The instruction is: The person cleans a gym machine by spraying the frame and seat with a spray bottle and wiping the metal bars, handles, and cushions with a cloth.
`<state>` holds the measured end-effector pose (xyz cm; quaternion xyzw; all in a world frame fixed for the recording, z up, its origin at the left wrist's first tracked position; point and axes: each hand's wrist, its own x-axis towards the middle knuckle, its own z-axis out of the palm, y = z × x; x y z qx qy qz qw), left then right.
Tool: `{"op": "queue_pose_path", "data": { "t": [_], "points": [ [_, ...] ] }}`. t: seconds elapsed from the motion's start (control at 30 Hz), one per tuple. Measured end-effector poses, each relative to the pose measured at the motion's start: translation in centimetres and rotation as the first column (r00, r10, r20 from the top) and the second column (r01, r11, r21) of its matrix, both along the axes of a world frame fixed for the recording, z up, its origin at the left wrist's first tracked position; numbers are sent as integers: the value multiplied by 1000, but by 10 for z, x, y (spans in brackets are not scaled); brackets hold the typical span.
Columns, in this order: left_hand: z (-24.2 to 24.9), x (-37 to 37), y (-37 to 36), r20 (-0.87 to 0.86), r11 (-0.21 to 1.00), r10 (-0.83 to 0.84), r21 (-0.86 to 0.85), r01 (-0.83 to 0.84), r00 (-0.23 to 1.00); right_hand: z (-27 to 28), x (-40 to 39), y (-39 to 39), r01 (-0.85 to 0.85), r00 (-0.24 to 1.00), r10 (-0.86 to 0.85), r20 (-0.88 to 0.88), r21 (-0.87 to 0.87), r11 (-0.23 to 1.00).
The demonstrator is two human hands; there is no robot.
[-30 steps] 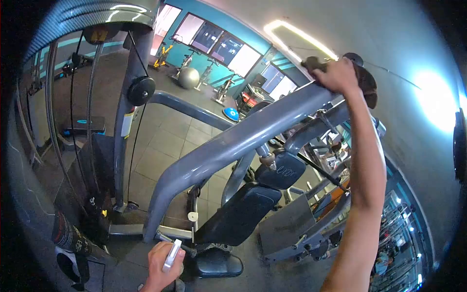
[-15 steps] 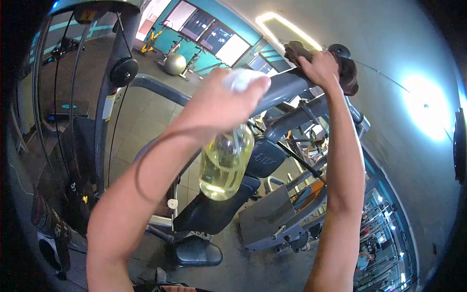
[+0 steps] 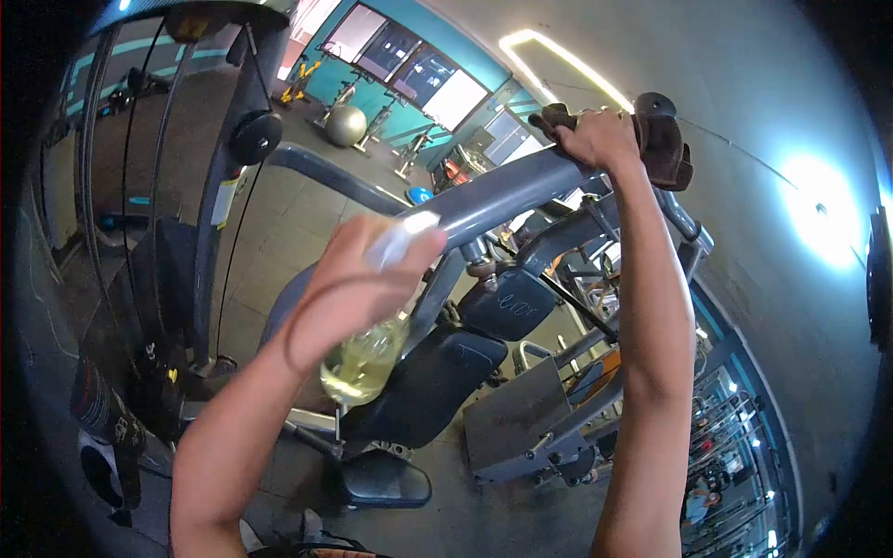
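My left hand [image 3: 372, 270] is wrapped round the neck of a clear spray bottle [image 3: 365, 365] with a white top and yellow liquid inside. The bottle hangs tilted in front of the machine's black seat pad, and the hand is slightly blurred. Farther up on the right, my right hand [image 3: 600, 139] presses a dark brown cloth [image 3: 665, 153] onto the upper end of a thick grey machine tube [image 3: 512, 197]. Parts of the cloth stick out on both sides of that hand.
A black backrest pad [image 3: 507, 304] and a lower pad [image 3: 386, 479] belong to the machine. Cables and an upright frame [image 3: 219, 186] stand at the left. A grey exercise ball [image 3: 346, 126] and exercise bikes are farther back. More gym equipment fills the lower right.
My left hand has moved down and left with the bottle, away from the thick tube. My right hand has shifted slightly left along the tube with the cloth.
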<state>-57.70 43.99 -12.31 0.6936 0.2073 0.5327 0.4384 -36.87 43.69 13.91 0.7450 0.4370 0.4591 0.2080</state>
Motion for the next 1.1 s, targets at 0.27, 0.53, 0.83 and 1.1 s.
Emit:
{"op": "queue_pose_path", "data": {
  "t": [0.27, 0.53, 0.83, 1.1],
  "points": [
    [-141, -63, -80, 35, 996, 90, 4, -90, 995, -133, -88, 8, -117, 990, 89, -110, -291, 949],
    [-228, -76, -129, -137, 985, -116, -142, 97, 984, -281, -146, -1, -648, 756, 551, -355, -281, 708],
    [-283, -79, -143, -216, 943, -132, -327, 56, 967, -90, -46, -11, -340, 937, 348, -35, -321, 884],
    [-321, -66, -156, -212, 911, -131, -411, 33, 968, 57, 53, -11, -437, 896, 440, 55, -51, 898]
  ]
}}
